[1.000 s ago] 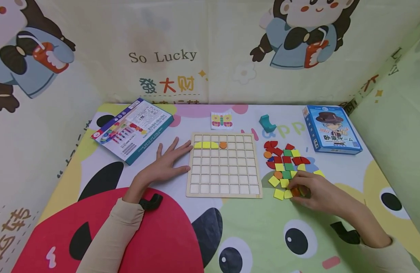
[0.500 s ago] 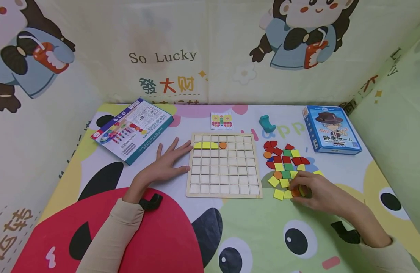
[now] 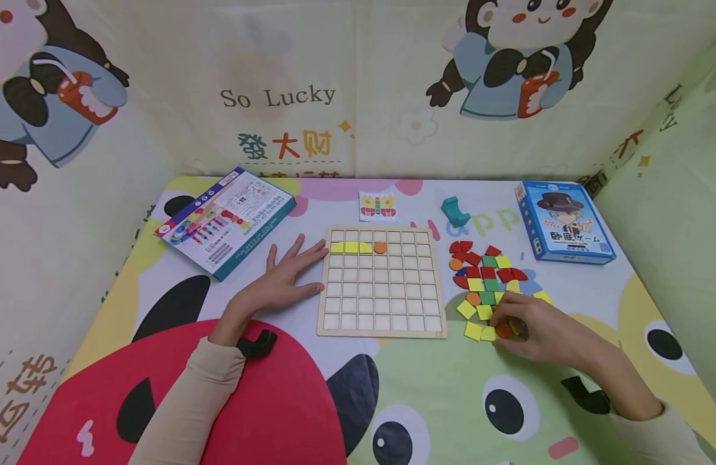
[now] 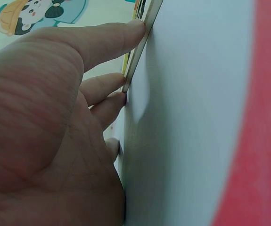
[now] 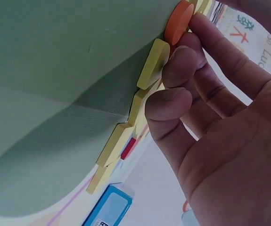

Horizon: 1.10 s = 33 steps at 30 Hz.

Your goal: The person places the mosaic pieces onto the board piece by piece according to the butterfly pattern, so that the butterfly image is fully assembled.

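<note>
Head view: my left hand [image 3: 279, 281] lies with fingers spread at the left edge of the board [image 3: 387, 290]. In the board's second row sit three yellow pieces [image 3: 351, 247] and a set disc [image 3: 380, 247], orange. To the right, my right hand [image 3: 538, 326] is bent over the near end of the pile [image 3: 490, 273], mixed red, green, yellow and orange, with a loose disc [image 3: 503, 331], also orange, at my fingertips. Behind the board: butterfly card [image 3: 378, 206], teal object [image 3: 455, 212]. Boxes at back left [image 3: 227, 219] and back right [image 3: 566, 221].

Left wrist view: thumb and fingertips meet the board's edge; nothing gripped.

Right wrist view: one fingertip touches the loose disc, beside yellow tiles [image 5: 154, 65]; other fingers curled. Thumb tip out of frame; cannot tell whether I pinch the disc.
</note>
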Each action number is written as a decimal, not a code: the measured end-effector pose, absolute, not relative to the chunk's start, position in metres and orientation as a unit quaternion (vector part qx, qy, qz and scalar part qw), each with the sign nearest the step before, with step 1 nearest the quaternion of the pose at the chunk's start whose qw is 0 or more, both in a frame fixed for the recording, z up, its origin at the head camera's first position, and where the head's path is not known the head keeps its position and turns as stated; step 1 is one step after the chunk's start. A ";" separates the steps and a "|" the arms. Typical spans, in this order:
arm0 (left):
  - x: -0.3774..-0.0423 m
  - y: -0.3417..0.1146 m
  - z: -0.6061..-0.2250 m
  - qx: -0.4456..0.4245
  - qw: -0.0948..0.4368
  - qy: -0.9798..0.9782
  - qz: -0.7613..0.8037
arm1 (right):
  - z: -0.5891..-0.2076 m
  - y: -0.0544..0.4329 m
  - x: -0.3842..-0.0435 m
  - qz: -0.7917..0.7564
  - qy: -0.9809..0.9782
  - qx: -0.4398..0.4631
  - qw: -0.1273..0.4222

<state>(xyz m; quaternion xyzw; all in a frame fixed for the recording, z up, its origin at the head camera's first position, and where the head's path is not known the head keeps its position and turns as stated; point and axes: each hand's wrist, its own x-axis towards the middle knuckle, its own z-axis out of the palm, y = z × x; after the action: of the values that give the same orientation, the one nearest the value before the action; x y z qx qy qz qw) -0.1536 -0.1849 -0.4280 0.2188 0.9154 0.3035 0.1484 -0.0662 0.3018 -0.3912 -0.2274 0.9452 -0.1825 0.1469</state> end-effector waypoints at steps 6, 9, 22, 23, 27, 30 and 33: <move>-0.153 -0.185 -0.428 0.216 0.150 0.916 0.304 | -0.391 0.300 -0.066 -0.171 0.948 -0.226 0.147; -0.153 -0.185 -0.430 0.216 0.150 0.916 0.303 | -0.390 0.300 -0.066 -0.170 0.948 -0.224 0.150; -0.155 -0.185 -0.431 0.221 0.149 0.916 0.299 | -0.391 0.299 -0.065 -0.148 0.952 -0.227 0.145; -0.155 -0.185 -0.431 0.220 0.149 0.916 0.299 | -0.391 0.299 -0.065 -0.146 0.952 -0.228 0.142; -0.155 -0.185 -0.431 0.220 0.151 0.915 0.302 | -0.388 0.300 -0.065 -0.148 0.952 -0.234 0.130; -0.155 -0.185 -0.430 0.221 0.152 0.914 0.304 | -0.383 0.299 -0.068 -0.162 0.951 -0.235 0.115; -0.155 -0.186 -0.429 0.222 0.152 0.915 0.302 | -0.380 0.293 -0.078 -0.168 0.952 -0.234 0.103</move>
<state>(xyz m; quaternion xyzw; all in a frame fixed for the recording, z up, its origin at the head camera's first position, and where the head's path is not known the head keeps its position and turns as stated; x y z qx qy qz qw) -0.1546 -0.1856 -0.4294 0.2217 0.9146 0.3022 0.1515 -0.0781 0.2935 -0.3796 -0.2336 0.9522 -0.1679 0.1026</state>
